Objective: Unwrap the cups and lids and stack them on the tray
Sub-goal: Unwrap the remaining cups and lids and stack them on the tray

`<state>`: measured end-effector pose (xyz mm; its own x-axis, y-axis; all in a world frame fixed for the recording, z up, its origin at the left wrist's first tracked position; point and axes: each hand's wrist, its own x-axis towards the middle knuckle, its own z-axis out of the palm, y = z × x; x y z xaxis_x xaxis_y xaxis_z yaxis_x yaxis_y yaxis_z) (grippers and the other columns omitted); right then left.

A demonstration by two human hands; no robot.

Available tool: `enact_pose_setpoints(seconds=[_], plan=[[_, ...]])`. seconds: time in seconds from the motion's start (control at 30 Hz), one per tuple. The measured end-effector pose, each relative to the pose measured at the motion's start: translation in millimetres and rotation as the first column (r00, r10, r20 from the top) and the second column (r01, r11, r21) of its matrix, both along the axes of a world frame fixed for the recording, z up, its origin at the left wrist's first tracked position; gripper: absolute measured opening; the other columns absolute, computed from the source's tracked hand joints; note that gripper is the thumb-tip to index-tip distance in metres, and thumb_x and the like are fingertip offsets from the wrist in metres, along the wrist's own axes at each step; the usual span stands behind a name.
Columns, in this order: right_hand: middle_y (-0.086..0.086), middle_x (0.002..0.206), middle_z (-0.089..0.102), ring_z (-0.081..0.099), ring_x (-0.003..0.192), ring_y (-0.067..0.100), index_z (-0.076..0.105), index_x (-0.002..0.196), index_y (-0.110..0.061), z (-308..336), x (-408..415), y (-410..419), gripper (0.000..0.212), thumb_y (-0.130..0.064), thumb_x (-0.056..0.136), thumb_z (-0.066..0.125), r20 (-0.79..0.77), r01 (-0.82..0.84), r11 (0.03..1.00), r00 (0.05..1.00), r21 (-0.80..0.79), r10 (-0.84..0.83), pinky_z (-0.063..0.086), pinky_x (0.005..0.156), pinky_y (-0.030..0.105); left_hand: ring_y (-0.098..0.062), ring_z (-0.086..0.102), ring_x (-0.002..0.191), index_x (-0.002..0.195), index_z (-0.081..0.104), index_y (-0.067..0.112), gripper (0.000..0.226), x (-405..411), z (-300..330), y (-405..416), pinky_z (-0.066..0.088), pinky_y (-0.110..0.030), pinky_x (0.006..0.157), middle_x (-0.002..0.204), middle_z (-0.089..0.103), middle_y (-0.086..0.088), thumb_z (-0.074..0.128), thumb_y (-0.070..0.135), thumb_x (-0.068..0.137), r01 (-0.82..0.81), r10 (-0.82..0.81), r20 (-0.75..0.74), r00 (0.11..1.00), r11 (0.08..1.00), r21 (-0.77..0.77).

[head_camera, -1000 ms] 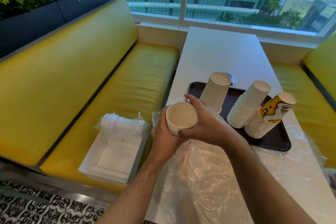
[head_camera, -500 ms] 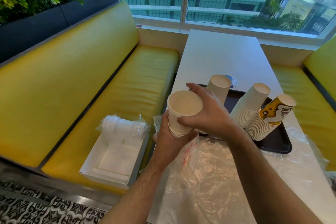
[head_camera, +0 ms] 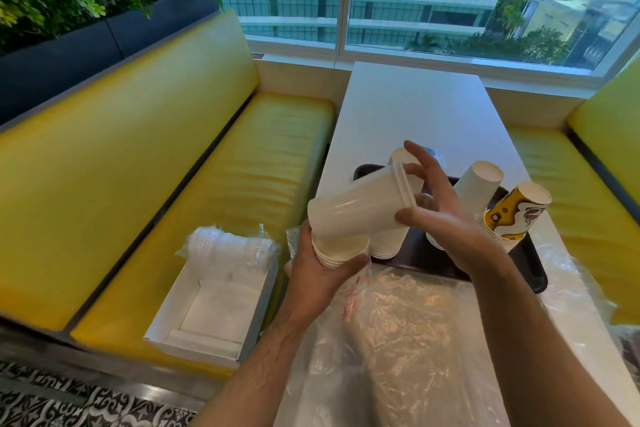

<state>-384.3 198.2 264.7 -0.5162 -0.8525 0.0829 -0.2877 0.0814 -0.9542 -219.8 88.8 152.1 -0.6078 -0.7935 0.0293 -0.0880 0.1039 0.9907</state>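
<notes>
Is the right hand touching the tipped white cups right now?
Touching. The head view shows the right hand with thumb and fingertips on the rim end of the tipped white cups, while the left hand grips the short stack below.

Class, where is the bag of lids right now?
Head view, left: the bag of lids lies across the white box on the yellow bench.

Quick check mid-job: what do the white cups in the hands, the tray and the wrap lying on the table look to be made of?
White cups: apparently coated paper, faint sheen, rolled rims. Tray: looks like dark matte plastic with a raised lip, though the material is not certain. Wrap: thin clear plastic film, crinkled and glossy, table showing through.
</notes>
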Motion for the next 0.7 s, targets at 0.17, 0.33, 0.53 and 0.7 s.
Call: enact_pose_setpoints(seconds=[0.17,0.33,0.53,0.7], plan=[[-0.02,0.123,0.046,0.056,0.112,0.011,0.04,0.131,-0.05,-2.9,-12.5,14.7,0.078,-0.01,0.079,0.082,-0.149,-0.062,0.976,0.984,0.208,0.094,0.052,0.068,0.008,-0.004,0.06,0.119,0.148,0.034,0.036,0.107,0.1,-0.2,0.7,0.054,-0.025,0.098,0.133,0.061,0.012,0.089,0.055,0.058,0.001,-0.001,-0.004,1.0,1.0,0.007],[-0.016,0.121,0.047,0.053,0.105,0.004,0.04,0.129,-0.036,6.9,-15.5,20.1,0.08,-0.019,0.07,0.09,-0.318,-0.018,0.936,0.938,0.351,0.137,0.049,0.068,0.007,-0.005,0.057,0.123,0.147,0.033,0.042,0.109,-0.2,-2.3,-0.1,0.052,-0.025,0.1,0.136,0.058,0.013,0.092,0.057,0.056,0.003,-0.003,0.001,1.0,1.0,0.015],[-0.013,0.128,0.04,0.046,0.118,0.014,0.043,0.138,-0.033,7.9,-17.4,16.0,0.085,-0.033,0.068,0.091,-0.493,0.025,0.948,0.858,0.318,0.143,0.048,0.097,0.029,0.008,0.053,0.121,0.144,0.034,0.047,0.104,-0.5,-2.0,1.0,0.047,-0.019,0.101,0.136,0.055,0.021,0.09,0.051,0.057,0.022,-0.021,-0.025,0.999,1.0,0.019],[-0.007,0.128,0.043,0.044,0.114,0.011,0.042,0.141,-0.023,11.5,-27.2,-0.4,0.082,-0.043,0.074,0.087,-0.514,0.267,0.961,0.815,-0.077,-0.267,0.043,0.088,0.021,0.002,0.054,0.121,0.136,0.033,0.058,0.101,-1.7,-4.7,-0.5,0.047,-0.021,0.099,0.134,0.053,0.022,0.093,0.059,0.054,0.012,-0.012,0.002,1.0,1.0,-0.003]])
